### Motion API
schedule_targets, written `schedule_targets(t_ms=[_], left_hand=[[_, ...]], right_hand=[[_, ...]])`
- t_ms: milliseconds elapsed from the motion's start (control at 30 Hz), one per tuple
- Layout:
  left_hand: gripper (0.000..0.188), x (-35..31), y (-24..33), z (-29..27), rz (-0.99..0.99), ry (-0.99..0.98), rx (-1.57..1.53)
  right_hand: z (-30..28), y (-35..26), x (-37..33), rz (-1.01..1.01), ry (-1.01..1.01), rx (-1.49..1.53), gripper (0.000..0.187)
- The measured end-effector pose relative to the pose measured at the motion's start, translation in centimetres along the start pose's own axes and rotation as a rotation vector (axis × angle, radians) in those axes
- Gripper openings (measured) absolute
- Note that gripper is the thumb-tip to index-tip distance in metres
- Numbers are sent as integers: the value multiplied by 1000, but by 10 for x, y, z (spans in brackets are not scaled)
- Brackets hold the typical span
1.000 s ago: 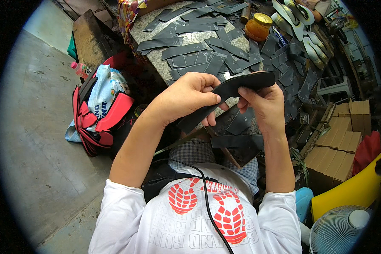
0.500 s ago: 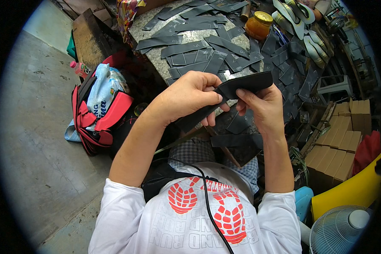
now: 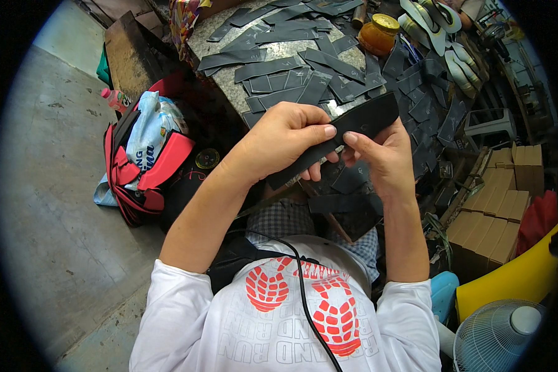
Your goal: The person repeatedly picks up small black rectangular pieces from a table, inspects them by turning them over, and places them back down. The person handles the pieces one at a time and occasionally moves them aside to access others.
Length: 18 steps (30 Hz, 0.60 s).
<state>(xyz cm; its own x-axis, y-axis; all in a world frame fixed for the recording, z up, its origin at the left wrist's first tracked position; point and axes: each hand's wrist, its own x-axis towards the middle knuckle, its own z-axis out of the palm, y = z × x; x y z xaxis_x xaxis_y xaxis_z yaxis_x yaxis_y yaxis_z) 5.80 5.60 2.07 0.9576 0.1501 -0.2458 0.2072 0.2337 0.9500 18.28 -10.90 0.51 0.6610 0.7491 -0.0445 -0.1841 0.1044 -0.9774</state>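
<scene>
Between my two hands is a long black strip [image 3: 371,116], perhaps leather or a similar sheet material, slanting up to the right above the near edge of the table. My left hand [image 3: 296,131] pinches it around its middle, thumb on top and fingers underneath. My right hand [image 3: 381,149] grips its lower edge toward the right end, with the thumb against the near face. Both thumb tips are close together. Beyond my hands, many similar black strips [image 3: 268,69] lie loosely overlapped on the speckled stone tabletop [image 3: 228,87].
An orange jar with a gold lid [image 3: 379,35] stands at the table's far right. White-and-green sandal-like pieces [image 3: 462,69] lie beside it. Cardboard boxes [image 3: 491,214] and a white fan [image 3: 499,338] are at right. Red straps and a blue-white bag [image 3: 158,118] sit at left.
The strip has opened out flatter and tilted, showing more of its near face. My left thumb has slid right along it, closer to the right thumb.
</scene>
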Motion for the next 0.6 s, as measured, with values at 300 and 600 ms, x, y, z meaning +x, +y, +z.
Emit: schedule_targets(t_ms=[300,600], left_hand=[[9,-11,-24,20,259,152,182],[11,-21,-36,33,221,54,-73]], right_hand=[[10,3,-25,58,48,184,70],[14,10,-51,-55,157,193,68]])
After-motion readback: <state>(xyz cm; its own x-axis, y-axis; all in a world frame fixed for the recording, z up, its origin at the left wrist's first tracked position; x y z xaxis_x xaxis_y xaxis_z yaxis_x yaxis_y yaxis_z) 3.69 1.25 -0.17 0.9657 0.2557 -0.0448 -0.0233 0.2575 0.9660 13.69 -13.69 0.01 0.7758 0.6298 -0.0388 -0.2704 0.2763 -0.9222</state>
